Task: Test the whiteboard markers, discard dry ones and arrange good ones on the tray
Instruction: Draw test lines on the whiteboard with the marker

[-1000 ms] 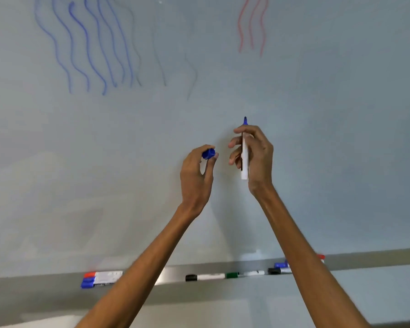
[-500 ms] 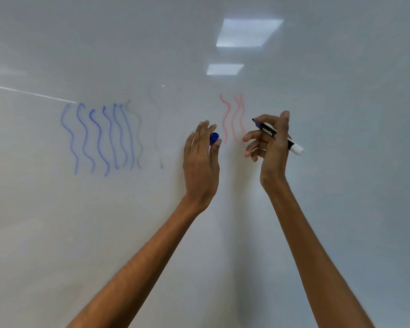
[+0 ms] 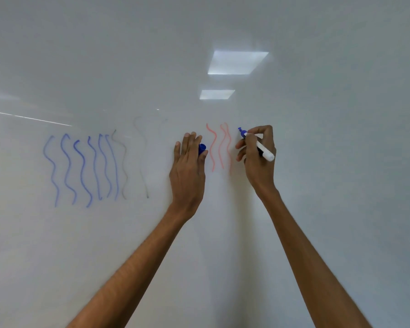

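blue marker [image 3: 262, 149] | right hand [image 3: 258, 169] pinches it, left hand [image 3: 187, 171] pinches blue cap [image 3: 202, 149] | tip beside red squiggles [image 3: 219, 147] | steady long stroke, imo

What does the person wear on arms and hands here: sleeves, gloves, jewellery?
Nothing visible. The left forearm and right forearm are bare to the frame's bottom edge, without sleeves. The left hand and right hand are ungloved; no watch, wristband or ring shows.

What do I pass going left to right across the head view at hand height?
Blue squiggles → faint grey squiggles → left hand, pinching the cap → red squiggles → right hand, holding the marker.
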Demonstrator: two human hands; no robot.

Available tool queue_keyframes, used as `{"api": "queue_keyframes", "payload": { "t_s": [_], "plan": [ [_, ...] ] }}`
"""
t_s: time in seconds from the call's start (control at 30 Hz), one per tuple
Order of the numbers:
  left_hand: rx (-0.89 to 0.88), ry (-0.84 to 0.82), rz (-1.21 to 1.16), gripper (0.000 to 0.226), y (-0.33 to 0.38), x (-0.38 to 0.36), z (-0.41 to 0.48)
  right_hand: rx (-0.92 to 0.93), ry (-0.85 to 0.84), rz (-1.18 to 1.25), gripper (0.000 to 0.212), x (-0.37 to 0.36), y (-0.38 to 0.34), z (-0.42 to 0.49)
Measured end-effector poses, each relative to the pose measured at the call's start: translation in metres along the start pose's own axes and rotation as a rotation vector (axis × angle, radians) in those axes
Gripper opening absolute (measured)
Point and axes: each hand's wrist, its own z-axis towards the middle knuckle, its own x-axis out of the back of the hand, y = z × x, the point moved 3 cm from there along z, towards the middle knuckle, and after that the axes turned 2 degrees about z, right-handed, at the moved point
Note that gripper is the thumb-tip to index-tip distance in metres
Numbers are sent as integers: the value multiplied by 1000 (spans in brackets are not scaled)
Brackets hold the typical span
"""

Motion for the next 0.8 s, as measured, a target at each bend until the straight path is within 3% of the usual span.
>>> {"api": "queue_keyframes", "payload": {
  "t_s": [0.47, 0.63, 0.8],
  "plan": [
    [24, 25, 14, 41, 1, -11, -7, -247, 12, 66, 13, 39, 31, -71],
    [47, 9, -31, 42, -1, -13, -9, -96, 55, 129, 8, 39, 3, -28],
    [39, 9, -28, 43, -2, -12, -9, -58, -23, 59, 10, 25, -7, 11]
  ]
}}
